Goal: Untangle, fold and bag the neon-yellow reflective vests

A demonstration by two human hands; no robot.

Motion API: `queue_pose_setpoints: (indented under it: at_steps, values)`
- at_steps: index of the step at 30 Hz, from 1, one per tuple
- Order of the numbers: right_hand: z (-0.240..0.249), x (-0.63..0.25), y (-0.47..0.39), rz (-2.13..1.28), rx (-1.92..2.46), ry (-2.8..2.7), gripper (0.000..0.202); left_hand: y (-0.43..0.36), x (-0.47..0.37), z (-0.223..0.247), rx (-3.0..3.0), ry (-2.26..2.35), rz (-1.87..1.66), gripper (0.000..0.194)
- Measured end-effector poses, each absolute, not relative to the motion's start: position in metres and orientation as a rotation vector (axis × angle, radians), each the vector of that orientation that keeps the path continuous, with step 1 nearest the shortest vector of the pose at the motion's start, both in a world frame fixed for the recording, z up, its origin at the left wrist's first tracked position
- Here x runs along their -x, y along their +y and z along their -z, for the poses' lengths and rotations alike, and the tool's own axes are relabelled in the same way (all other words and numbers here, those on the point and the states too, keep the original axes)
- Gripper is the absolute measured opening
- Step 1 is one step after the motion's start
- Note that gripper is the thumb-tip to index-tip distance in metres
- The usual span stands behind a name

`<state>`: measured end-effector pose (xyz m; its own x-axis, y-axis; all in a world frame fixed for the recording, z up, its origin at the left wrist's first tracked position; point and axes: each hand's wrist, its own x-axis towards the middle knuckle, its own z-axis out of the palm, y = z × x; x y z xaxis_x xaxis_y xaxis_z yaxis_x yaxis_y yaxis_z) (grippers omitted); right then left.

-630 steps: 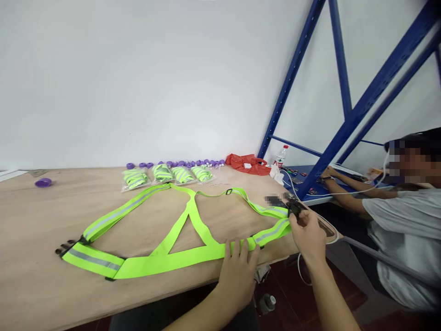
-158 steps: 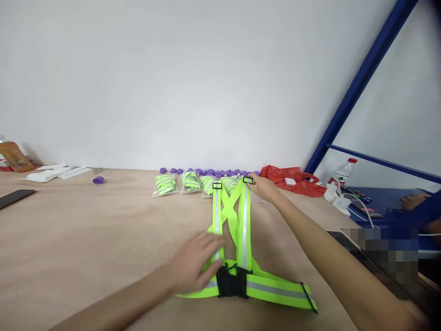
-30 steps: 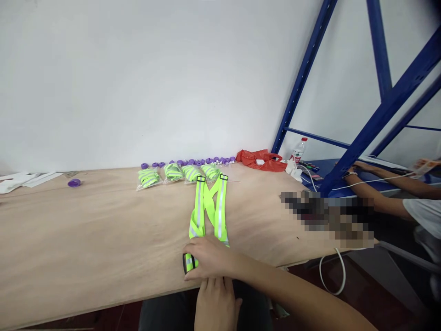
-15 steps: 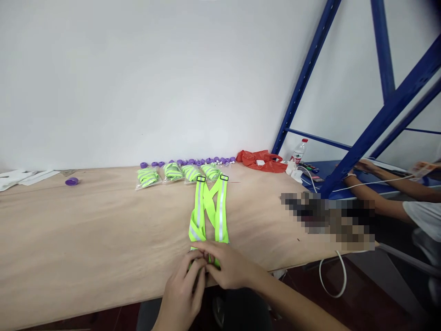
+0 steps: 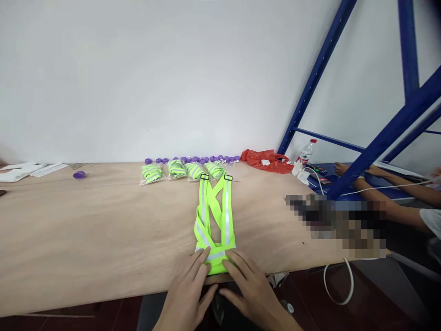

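Note:
A neon yellow-green strap harness [image 5: 226, 211] with silver stripes lies on the wooden table, its two black buckles at the far end and a wide band at the near edge. My left hand [image 5: 189, 285] rests its fingertips on the band's left part. On the right part lie the spread fingers of my right hand [image 5: 250, 285]. Both thumbs point inward below the table edge. Beyond the harness, several clear bags with folded yellow-green straps [image 5: 151, 173] sit in a row.
Purple round pieces [image 5: 195, 159] line the wall, with a red plastic bag [image 5: 265, 160] beside them. A purple cup [image 5: 79, 174] and white sheets [image 5: 20, 171] are left. Right stand a bottle [image 5: 306, 152], blue frame [image 5: 315, 69] and another person's arms [image 5: 389, 202].
My hands have moved apart from their bunched position and now lie flat on the band, which shows spread out. The view has shifted slightly left.

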<state>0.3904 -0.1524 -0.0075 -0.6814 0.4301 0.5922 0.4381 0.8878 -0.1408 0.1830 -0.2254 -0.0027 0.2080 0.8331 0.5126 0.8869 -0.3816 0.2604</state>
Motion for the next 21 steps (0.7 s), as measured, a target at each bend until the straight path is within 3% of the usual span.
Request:
queue_pose_setpoints:
  at_steps: [6, 11, 16, 21]
  values:
    - [0.010, -0.400, -0.162, -0.030, 0.551, -2.335, 0.039, -0.229, -0.182, 0.001, 2.403, -1.545, 1.016, 0.023]
    - [-0.002, -0.401, -0.154, -0.440, 0.689, -2.195, 0.033, -0.217, -0.175, -0.027, 2.608, -1.597, 1.178, 0.012]
    - [-0.024, -0.390, -0.133, -0.880, 0.977, -2.157, 0.023, -0.185, -0.172, -0.044, 2.631, -1.876, 1.197, 0.020]
    - [-0.025, -0.381, -0.116, -0.698, 1.039, -2.229, 0.020, -0.164, -0.174, -0.036, 2.518, -1.988, 0.972, 0.024]
